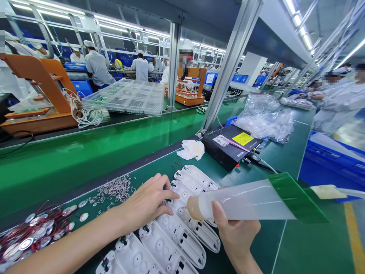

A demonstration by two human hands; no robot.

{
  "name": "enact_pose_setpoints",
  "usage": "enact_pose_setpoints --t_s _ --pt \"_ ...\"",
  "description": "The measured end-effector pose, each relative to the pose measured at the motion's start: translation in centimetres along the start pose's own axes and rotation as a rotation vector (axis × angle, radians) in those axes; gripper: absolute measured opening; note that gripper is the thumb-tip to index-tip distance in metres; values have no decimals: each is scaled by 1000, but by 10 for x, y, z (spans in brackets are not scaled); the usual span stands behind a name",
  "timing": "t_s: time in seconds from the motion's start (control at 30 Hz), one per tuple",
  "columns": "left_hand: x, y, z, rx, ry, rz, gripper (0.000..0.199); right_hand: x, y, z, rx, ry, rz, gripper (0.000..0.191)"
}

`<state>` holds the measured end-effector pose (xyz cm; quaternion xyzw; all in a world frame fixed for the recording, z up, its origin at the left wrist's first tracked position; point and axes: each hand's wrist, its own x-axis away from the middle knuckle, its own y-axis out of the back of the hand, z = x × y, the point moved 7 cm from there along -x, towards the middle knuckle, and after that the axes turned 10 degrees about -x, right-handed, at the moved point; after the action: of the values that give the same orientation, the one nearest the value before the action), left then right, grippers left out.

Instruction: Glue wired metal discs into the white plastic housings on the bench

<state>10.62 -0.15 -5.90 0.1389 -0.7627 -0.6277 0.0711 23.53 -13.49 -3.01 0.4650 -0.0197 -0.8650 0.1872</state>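
My right hand (239, 236) is wrapped round a translucent syringe barrel (242, 199) with a green end (296, 198), held tilted above the work. The barrel's brownish end points left over a row of white plastic housings (159, 243) lying side by side. My left hand (154, 198) reaches in from the left, its thumb and forefinger bent round the end of one housing (167, 220) in the row. The fingertips touch it close to the barrel's brownish end. Round recesses and small slots show inside the housings. The barrel hides part of the row.
Wired metal discs (37, 232) and a heap of small metal parts (115, 189) lie to the left. Behind stand a black controller box (228, 146), a crumpled white cloth (191, 149) and clear plastic bags (265, 118). A metal post (228, 68) rises beside the green conveyor (85, 152). Co-workers sit beyond.
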Motion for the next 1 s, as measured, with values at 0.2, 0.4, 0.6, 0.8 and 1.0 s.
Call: enact_pose_setpoints --t_s 0.2,0.4,0.6,0.8,1.0 --pt "2 -2 0 -6 1 -1 37 2 -2 -1 -17 19 -6 37" --pt "2 -5 2 4 -6 25 38 -5 4 4 -5 20 -9 40" --pt "1 -4 3 5 3 25 38 -6 5 0 -53 -33 -13 40" --pt "3 -2 2 -7 4 -19 38 -4 5 -4 -141 -148 -22 37" --pt "2 0 2 6 8 32 45 3 7 -26 -293 -381 -151 36"
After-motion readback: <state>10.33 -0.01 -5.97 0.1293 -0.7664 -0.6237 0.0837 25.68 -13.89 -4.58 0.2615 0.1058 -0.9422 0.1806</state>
